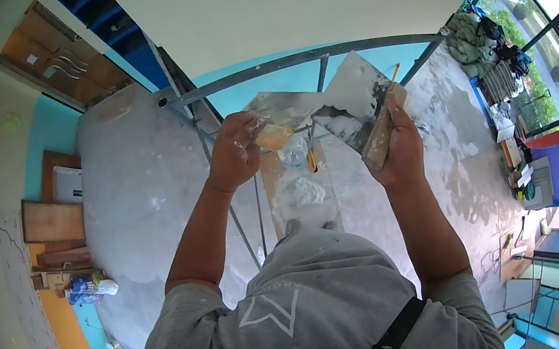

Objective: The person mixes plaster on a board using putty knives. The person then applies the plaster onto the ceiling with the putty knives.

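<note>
My left hand (234, 149) is closed round the pale yellow-orange handle of a putty knife (286, 104), whose wide, smeared metal blade points right. My right hand (398, 140) grips the worn wooden handle of a plastering trowel (354, 97). White and dark residue marks the trowel's broad, flat blade. Both blades are up in front of me, their near edges close together; I cannot tell whether they touch. Below them is a clear, rounded container (292, 151). Beneath that, a lump of white material (307, 191) lies on a board (278, 211).
Grey metal scaffold bars (255, 70) cross ahead of me, before a cream and turquoise wall (310, 6). Far below spreads a stained grey floor (138, 168). Boards (54, 219) lean at the left wall. Piled cloth and bags (475, 42) lie by the right windows.
</note>
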Demonstrator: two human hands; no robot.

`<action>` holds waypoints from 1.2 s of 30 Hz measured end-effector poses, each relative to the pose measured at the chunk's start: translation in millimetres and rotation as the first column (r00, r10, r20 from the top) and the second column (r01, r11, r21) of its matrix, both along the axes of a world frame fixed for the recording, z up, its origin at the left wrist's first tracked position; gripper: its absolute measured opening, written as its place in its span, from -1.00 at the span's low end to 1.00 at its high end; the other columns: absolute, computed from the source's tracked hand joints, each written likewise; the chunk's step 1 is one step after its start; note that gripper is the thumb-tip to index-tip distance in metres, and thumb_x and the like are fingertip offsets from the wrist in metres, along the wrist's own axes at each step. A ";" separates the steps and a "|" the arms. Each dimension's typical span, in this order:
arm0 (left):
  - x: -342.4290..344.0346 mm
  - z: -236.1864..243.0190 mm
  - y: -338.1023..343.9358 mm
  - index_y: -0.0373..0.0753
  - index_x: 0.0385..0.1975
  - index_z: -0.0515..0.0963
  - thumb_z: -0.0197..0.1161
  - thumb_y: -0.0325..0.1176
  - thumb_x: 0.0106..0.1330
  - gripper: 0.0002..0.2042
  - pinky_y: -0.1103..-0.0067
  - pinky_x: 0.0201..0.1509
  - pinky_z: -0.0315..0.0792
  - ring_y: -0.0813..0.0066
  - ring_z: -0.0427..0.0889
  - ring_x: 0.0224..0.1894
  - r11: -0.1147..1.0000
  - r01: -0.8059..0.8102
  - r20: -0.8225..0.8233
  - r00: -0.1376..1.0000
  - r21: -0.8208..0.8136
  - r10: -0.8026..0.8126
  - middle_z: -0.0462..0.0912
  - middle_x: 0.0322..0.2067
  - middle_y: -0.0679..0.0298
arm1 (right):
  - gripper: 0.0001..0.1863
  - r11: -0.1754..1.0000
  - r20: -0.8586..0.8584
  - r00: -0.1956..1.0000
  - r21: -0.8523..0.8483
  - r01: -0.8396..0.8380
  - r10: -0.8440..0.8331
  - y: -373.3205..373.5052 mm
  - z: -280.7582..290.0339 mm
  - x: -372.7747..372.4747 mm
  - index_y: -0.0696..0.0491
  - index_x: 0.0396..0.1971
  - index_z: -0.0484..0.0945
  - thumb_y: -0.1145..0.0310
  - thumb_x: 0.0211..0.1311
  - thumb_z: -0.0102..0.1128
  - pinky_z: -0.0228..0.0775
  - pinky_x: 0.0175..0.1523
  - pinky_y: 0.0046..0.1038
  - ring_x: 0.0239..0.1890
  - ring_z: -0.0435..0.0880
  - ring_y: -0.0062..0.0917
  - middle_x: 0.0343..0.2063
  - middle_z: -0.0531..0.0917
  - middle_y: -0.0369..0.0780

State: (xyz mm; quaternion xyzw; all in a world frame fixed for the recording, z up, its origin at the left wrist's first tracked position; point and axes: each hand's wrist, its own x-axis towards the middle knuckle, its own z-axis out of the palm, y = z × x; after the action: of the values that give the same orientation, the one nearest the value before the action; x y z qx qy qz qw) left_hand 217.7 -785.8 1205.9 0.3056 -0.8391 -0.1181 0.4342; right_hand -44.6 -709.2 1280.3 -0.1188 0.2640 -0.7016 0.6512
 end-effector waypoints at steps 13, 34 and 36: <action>-1.8 43.6 31.1 -0.15 -0.24 0.62 0.26 -0.56 -0.04 -0.70 0.27 0.04 0.41 0.17 0.51 -0.10 0.940 -0.111 -0.059 0.993 -0.321 0.098 0.48 -0.21 0.19 | -0.57 0.990 -0.011 0.993 0.072 0.122 -0.122 -10.0 1.7 -10.4 0.08 0.17 0.27 0.17 0.43 -0.17 0.35 0.22 -0.16 0.11 0.49 -0.26 0.08 0.47 -0.16; -15.1 60.5 11.2 -0.08 -0.32 0.60 0.32 -0.53 -0.34 -0.58 0.13 0.06 0.29 0.13 0.49 -0.07 0.900 -0.104 -0.066 0.994 -0.423 0.083 0.49 -0.21 0.20 | -0.47 0.915 -0.312 0.877 -0.293 0.278 -0.366 -18.4 6.1 49.5 -0.03 0.30 0.07 0.13 0.43 -0.10 0.28 0.22 -0.34 0.15 0.39 -0.44 0.13 0.36 -0.24; -16.5 64.1 6.7 -0.09 -0.32 0.60 0.32 -0.53 -0.34 -0.58 0.13 0.05 0.30 0.12 0.49 -0.07 0.889 -0.109 -0.074 0.994 -0.445 0.085 0.49 -0.21 0.19 | -0.47 0.896 -0.274 0.877 -0.323 0.304 -0.396 -19.5 5.3 52.4 0.00 0.30 0.06 0.17 0.43 -0.09 0.26 0.24 -0.35 0.16 0.38 -0.45 0.14 0.35 -0.23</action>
State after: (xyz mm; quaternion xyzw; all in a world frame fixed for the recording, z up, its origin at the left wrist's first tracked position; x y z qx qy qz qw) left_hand 201.1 -779.1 1270.1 0.2356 -0.8157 0.0923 0.5203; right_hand 7.8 -728.7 1285.6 -0.2729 0.2892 -0.8074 0.4359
